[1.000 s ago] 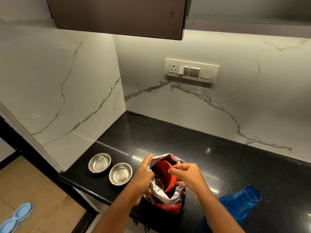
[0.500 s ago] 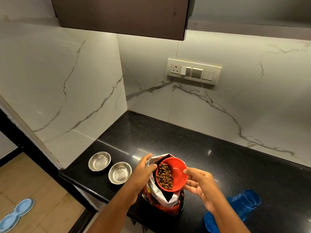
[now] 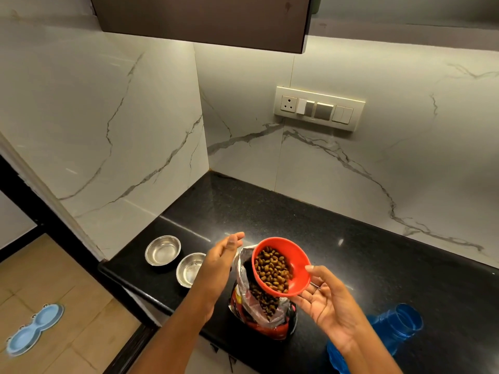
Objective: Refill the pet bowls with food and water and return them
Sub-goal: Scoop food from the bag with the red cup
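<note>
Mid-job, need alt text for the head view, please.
The right hand holds a red scoop of kibble over the open food bag on a black counter. The left hand is open, beside two empty steel bowls.

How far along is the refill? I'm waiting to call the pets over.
Done: kibble is scooped into the red bowl, out of the open food bag. In hand: the right hand holds that scoop over the bag; the left hand is open and free. Left: both steel bowls on the counter look empty, the blue bottle lies unpoured, and the blue stand waits on the floor.
</note>
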The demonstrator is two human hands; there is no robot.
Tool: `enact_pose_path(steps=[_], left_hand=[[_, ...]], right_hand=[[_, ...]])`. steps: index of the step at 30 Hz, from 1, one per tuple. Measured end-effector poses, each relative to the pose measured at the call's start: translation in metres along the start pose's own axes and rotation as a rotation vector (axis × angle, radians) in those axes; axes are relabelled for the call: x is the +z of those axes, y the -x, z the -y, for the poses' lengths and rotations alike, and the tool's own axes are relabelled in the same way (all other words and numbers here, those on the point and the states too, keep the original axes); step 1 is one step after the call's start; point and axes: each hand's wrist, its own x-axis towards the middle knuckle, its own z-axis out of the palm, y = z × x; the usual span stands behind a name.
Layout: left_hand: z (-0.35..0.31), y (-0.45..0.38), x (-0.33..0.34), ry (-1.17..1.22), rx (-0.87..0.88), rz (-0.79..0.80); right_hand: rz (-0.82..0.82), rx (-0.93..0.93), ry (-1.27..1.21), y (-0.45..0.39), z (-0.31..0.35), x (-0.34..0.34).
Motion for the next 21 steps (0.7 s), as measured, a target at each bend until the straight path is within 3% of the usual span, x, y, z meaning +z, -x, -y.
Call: enact_pose_path(steps=[9, 16, 21], left_hand=[[0.002, -0.027, -0.059, 0.066, 0.046, -0.024], [0.008, -0.074, -0.16, 0.088, 0.041, -0.042], [0.051, -0.121, -0.23, -0.001, -0.011, -0.109]], right_hand=[[0.034, -0.105, 0.031, 0.004, -0.001, 0.062], [0.009, -0.248, 0.078, -0.023, -0.032, 0.16], [-0.081, -0.273, 0.054, -0.075, -0.08, 0.203]])
